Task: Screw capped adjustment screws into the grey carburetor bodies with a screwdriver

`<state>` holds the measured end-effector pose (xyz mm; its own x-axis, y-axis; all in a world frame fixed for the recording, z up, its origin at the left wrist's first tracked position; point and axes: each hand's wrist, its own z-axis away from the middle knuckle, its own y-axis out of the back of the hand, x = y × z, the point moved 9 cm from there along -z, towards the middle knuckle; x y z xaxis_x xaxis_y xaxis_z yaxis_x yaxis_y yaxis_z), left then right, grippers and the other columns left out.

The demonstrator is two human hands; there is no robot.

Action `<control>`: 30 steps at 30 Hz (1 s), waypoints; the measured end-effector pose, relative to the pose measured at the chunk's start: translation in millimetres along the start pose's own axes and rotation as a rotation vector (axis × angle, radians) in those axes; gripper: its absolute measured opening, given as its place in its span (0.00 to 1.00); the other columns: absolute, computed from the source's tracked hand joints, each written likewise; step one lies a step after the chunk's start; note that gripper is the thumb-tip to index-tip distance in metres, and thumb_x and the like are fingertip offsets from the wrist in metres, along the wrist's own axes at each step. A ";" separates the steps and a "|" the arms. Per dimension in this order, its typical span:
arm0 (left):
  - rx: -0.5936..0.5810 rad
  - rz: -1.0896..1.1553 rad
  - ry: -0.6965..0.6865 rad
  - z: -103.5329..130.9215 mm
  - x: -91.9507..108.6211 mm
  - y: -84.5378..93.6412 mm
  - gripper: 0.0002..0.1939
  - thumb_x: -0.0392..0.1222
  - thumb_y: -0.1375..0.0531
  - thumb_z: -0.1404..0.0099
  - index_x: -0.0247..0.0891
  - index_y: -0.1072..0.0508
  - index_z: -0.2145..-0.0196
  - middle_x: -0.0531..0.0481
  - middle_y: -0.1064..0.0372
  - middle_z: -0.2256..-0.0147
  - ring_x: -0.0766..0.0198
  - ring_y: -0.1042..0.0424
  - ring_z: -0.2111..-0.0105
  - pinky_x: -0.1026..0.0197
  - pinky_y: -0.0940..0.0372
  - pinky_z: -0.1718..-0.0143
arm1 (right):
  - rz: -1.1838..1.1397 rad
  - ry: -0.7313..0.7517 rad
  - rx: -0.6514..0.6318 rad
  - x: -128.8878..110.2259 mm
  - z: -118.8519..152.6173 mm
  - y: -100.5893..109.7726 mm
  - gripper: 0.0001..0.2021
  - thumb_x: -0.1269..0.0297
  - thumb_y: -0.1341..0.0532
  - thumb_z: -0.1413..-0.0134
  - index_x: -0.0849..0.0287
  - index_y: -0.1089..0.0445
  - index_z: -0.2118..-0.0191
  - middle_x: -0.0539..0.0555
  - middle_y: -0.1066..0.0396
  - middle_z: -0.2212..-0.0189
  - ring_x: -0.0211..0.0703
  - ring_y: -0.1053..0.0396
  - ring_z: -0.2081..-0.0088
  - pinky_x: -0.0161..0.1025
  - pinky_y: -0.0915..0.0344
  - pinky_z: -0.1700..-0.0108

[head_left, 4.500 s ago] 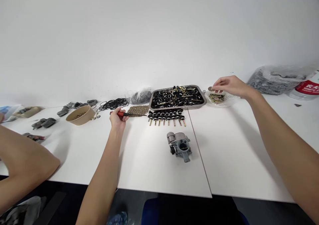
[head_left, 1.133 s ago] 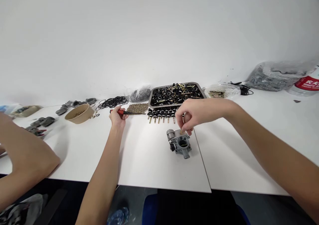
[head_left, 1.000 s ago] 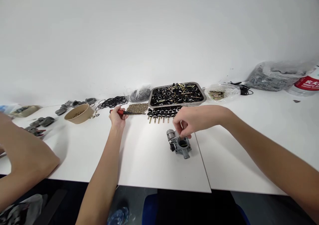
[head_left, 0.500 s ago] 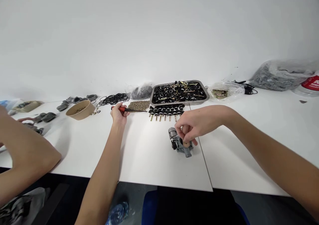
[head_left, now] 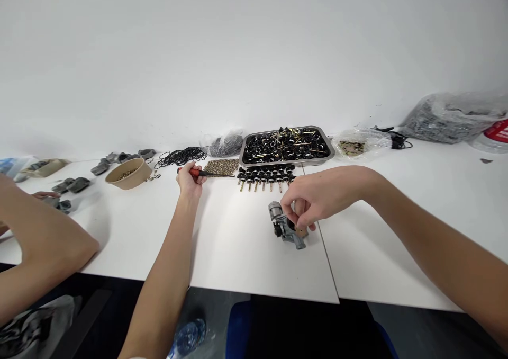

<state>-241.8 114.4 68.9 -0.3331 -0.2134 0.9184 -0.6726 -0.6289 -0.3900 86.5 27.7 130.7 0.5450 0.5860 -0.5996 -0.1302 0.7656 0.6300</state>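
My left hand (head_left: 191, 180) is closed round the red and black handle of a screwdriver (head_left: 197, 172), whose thin shaft points right above the table. A grey cast-metal part that looks like a carburetor body (head_left: 286, 231) rests on the table, a cylinder at its upper left and a black piece on its side. Over its right side my right hand (head_left: 307, 203) is bent down, thumb and fingers pinched on a small brass-coloured plate (head_left: 302, 232). The fingers partly cover the plate, and I cannot tell whether it touches the body.
A metal tray (head_left: 286, 164) of black parts and pins stands behind a row of shafts (head_left: 265, 177). Brass pieces (head_left: 222, 167), black rings (head_left: 180, 158), a paper bowl (head_left: 133, 179) and a plastic bag of plates (head_left: 359, 146) lie around. A co-worker's arm (head_left: 51, 237) rests at left.
My right hand has shifted very slightly right over the body, and the brass-coloured plate appears turned in its fingers. My left hand keeps the screwdriver in the same place.
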 end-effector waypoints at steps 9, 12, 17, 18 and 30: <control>-0.010 0.004 -0.003 -0.9 -0.4 -0.7 0.10 0.36 0.41 0.51 0.37 0.42 0.80 0.53 0.39 0.83 0.74 0.52 0.89 0.67 0.54 0.89 | 0.016 -0.021 0.053 0.6 4.1 7.0 0.04 0.62 0.39 0.47 0.56 0.32 0.67 0.50 0.22 0.69 0.41 0.27 0.64 0.34 0.42 0.71; -0.010 0.006 -0.003 -1.1 -0.3 -0.4 0.10 0.36 0.41 0.51 0.37 0.41 0.81 0.53 0.39 0.83 0.74 0.52 0.89 0.67 0.54 0.89 | 0.029 -0.026 0.033 2.4 2.0 4.7 0.03 0.64 0.39 0.48 0.57 0.32 0.68 0.51 0.22 0.70 0.42 0.27 0.65 0.34 0.43 0.71; -0.008 0.007 -0.002 -1.8 -0.6 0.4 0.10 0.36 0.41 0.51 0.36 0.41 0.81 0.53 0.39 0.83 0.75 0.53 0.89 0.67 0.55 0.89 | 0.030 -0.021 0.023 2.1 0.6 3.1 0.04 0.63 0.39 0.48 0.57 0.32 0.68 0.51 0.22 0.70 0.42 0.27 0.65 0.34 0.42 0.71; -0.010 0.008 -0.002 -2.0 -0.7 0.4 0.10 0.36 0.41 0.51 0.36 0.41 0.81 0.53 0.39 0.83 0.74 0.52 0.89 0.67 0.55 0.89 | 0.029 -0.022 0.022 2.0 1.0 3.1 0.04 0.63 0.39 0.48 0.57 0.32 0.68 0.51 0.22 0.70 0.42 0.28 0.65 0.34 0.42 0.71; -0.015 0.001 -0.007 -2.3 -0.4 0.3 0.10 0.36 0.41 0.52 0.37 0.42 0.80 0.54 0.39 0.83 0.75 0.51 0.89 0.67 0.54 0.89 | 0.043 -0.042 0.011 -1.2 3.5 1.0 0.04 0.63 0.38 0.50 0.56 0.32 0.69 0.50 0.23 0.72 0.42 0.27 0.65 0.35 0.42 0.71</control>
<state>-243.4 116.0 68.2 -0.3291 -0.2192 0.9185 -0.6824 -0.6172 -0.3917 88.6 26.8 133.8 0.5736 0.6064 -0.5507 -0.1456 0.7371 0.6600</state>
